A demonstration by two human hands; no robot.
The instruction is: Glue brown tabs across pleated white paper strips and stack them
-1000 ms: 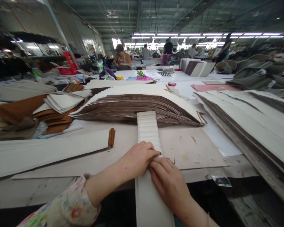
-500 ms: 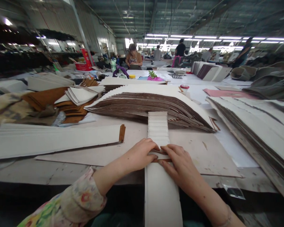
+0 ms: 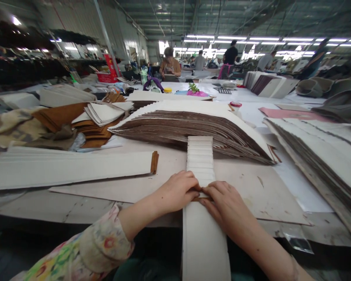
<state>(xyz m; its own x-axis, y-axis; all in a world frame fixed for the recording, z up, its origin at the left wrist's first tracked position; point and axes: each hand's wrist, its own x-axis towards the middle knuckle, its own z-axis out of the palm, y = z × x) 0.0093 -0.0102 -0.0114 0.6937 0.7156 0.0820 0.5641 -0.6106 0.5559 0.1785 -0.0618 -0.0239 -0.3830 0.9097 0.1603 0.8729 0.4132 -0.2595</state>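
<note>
In the head view, the left hand (image 3: 179, 191) and right hand (image 3: 231, 208) meet near the centre of the frame, fingertips nearly touching. Both are clamped on a pale strip (image 3: 206, 246), fingers and thumbs pinching it across its width where a brown edge (image 3: 203, 198) shows between them. The strip runs from the bottom edge up to just right of centre; its upper part is ridged crosswise, its lower part smooth. A floral sleeve (image 3: 105, 242) covers the left forearm at lower left.

Beyond the strip's top end, a fanned stack (image 3: 175, 127) of white sheets with brown undersides arches across the middle; whether the two touch is unclear. Under the hands, a stained board (image 3: 245, 187) lies on the counter (image 3: 84, 208). Long white pieces (image 3: 76, 171) lie at the left, brown pieces (image 3: 90, 134) above them, and a layered pile (image 3: 324, 140) at the right. At upper centre, a person (image 3: 170, 68) bends over work.
</note>
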